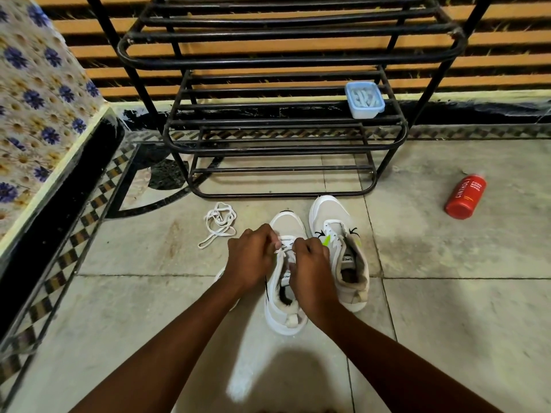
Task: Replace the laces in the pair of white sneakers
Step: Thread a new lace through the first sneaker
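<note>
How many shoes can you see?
2. One sneaker sits on the floor under both hands, left hand and right hand, which pinch its lace. The other sneaker stands just right of it. None seem hidden.

Glossy black metal rack (286,144), matt stone floor (447,293), cloth sneakers (340,248), translucent plastic box (364,99), smooth red bottle (465,196).

Left sneaker's (284,293) lace (286,243) ends hidden under curled fingers (269,238).
</note>
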